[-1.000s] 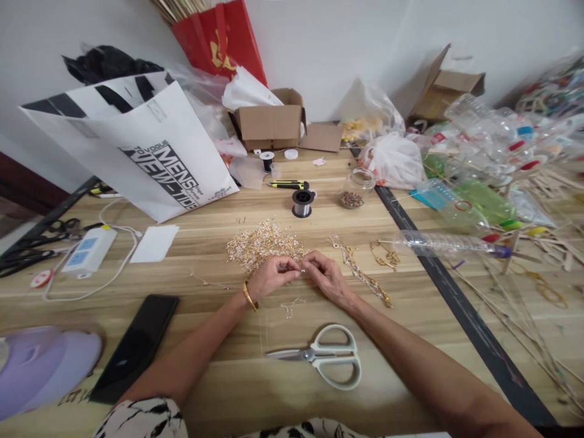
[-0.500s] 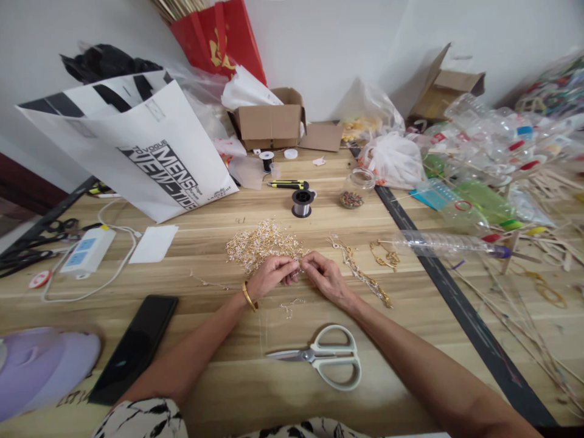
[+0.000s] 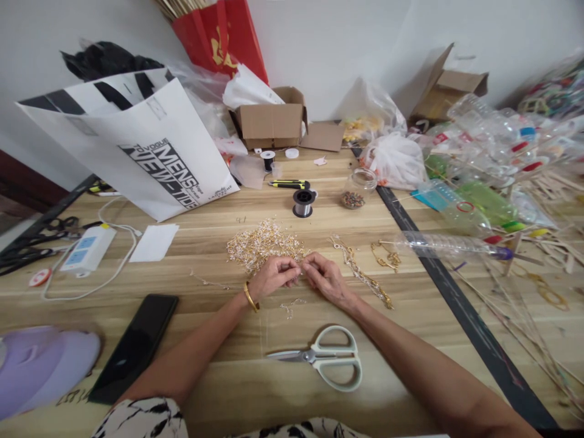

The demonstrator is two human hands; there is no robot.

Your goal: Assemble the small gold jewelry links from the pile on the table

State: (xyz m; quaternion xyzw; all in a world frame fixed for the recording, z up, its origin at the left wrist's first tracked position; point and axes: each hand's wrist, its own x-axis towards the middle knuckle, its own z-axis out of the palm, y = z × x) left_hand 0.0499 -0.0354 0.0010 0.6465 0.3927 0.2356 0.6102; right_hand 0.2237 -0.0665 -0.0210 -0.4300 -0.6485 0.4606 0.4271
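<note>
My left hand [image 3: 274, 274] and my right hand [image 3: 325, 277] meet fingertip to fingertip, both closed in a pinch. Whatever lies between the fingers is too small to make out. Just beyond my left hand spreads a pile of small gold and silver beads [image 3: 264, 242]. Right of my right hand lie gold and silver chains [image 3: 360, 272], and a short gold chain [image 3: 385, 255] is farther right. A small beaded strand [image 3: 292, 308] rests below my hands. Nearer to me are scissors [image 3: 326, 358] with pale handles, and a thin strand [image 3: 207, 281] lies left of my left wrist.
Behind the beads stand a wire spool [image 3: 303, 203], a yellow-black utility knife [image 3: 289, 184] and a jar of beads [image 3: 358, 190]. On the left are a phone [image 3: 137, 347], a power strip [image 3: 88, 250] and a white paper bag [image 3: 150, 146]. Plastic bottles [image 3: 488, 201] crowd the right side.
</note>
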